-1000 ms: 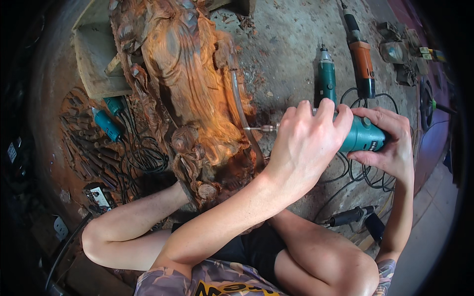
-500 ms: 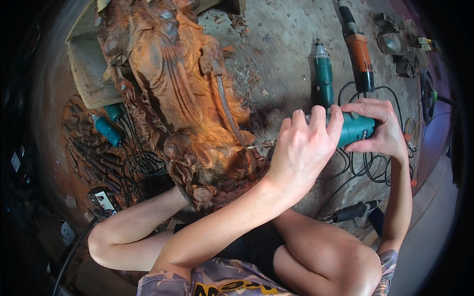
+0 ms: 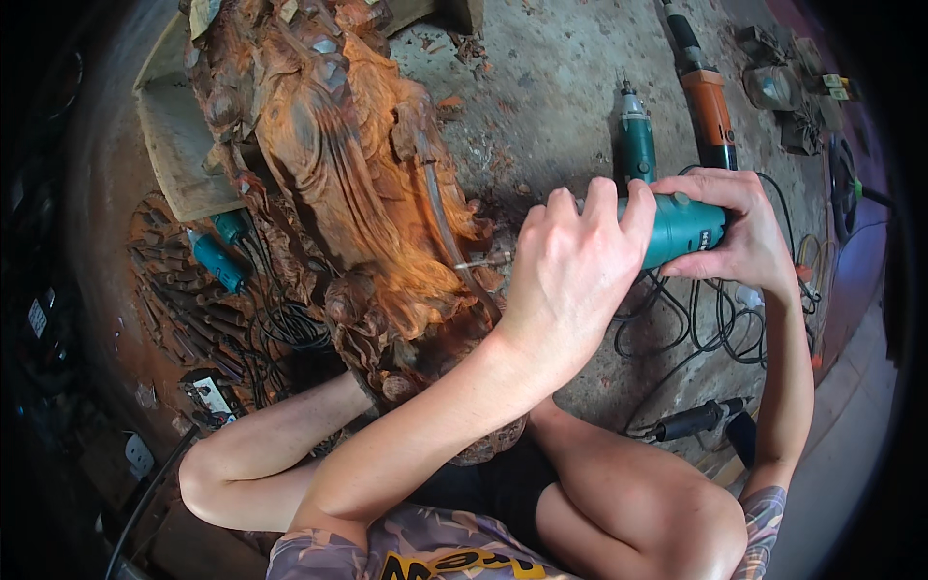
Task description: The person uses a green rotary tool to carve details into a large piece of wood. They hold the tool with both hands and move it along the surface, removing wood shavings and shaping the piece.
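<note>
A green die grinder (image 3: 681, 232) lies sideways between my hands. My left hand (image 3: 580, 261) is wrapped round its front end, with the knuckles up. My right hand (image 3: 739, 227) grips the rear of the body, thumb below and fingers over the top. The grinder's thin metal bit (image 3: 474, 264) points left and meets the lower part of a carved wooden sculpture (image 3: 324, 155), beside a dark curved rod-like piece (image 3: 445, 217) of the carving. The sculpture is orange-brown, with draped folds, and leans away from my crossed legs. My left fingertips are hidden behind the hand.
A second green grinder (image 3: 635, 135) and an orange power tool (image 3: 709, 106) lie beyond my hands on the concrete floor (image 3: 551, 87). Black cables (image 3: 696, 324) coil beneath my right hand. Several carving bits (image 3: 174, 280) and a blue-green tool (image 3: 215, 259) lie left. A black tool (image 3: 696, 418) rests near my right knee.
Both hands and the grinder have shifted slightly left and up. The bit has moved from the carving's bottom edge to a spot higher along the curved piece.
</note>
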`<act>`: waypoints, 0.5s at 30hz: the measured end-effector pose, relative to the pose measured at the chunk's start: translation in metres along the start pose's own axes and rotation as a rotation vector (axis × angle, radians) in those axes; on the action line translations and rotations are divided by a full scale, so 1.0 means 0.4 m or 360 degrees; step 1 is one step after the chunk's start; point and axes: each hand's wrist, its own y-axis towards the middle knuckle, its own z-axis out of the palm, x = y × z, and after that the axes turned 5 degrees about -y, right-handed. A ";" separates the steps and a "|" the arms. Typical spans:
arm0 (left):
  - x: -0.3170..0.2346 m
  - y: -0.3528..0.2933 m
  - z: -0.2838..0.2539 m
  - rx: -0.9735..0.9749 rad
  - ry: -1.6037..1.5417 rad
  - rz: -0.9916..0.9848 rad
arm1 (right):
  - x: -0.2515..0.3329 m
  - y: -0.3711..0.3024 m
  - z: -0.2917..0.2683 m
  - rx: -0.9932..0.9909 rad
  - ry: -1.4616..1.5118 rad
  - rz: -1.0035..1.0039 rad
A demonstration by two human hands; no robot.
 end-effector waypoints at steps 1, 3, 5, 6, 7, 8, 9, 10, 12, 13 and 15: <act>0.004 0.008 -0.007 -0.0002 -0.0031 -0.0014 | 0.007 0.002 -0.004 0.0005 0.0004 0.0047; 0.013 0.024 -0.020 -0.0008 -0.0040 0.0049 | 0.016 -0.007 -0.011 -0.0021 -0.0032 0.0077; 0.009 0.030 -0.036 0.0007 -0.0022 0.0109 | 0.020 -0.027 -0.020 0.0024 0.0036 0.0091; 0.002 0.023 -0.041 0.0007 -0.0063 0.0165 | 0.012 -0.059 -0.031 0.0082 0.0123 0.0094; -0.002 0.005 -0.047 0.0002 -0.0081 0.0214 | 0.018 -0.089 -0.049 0.0260 0.0406 0.0208; -0.012 -0.012 -0.051 -0.0010 -0.0121 0.0279 | 0.021 -0.138 -0.069 0.0338 0.0833 0.0404; -0.032 -0.027 -0.053 -0.0007 -0.0268 0.0388 | -0.021 -0.229 -0.075 0.0355 0.1134 0.0313; -0.052 -0.043 -0.055 0.0011 -0.0401 0.0492 | -0.066 -0.317 -0.055 0.0330 0.1330 0.0168; -0.099 -0.075 -0.036 0.0073 -0.0689 0.0587 | -0.082 -0.468 0.035 -0.0054 0.1780 -0.0077; -0.114 -0.093 -0.031 0.0064 -0.0690 0.0611 | -0.087 -0.506 0.095 -0.0163 0.1907 -0.0087; -0.131 -0.115 -0.030 0.0134 -0.0668 0.0709 | -0.081 -0.587 0.197 -0.0391 0.2112 -0.0107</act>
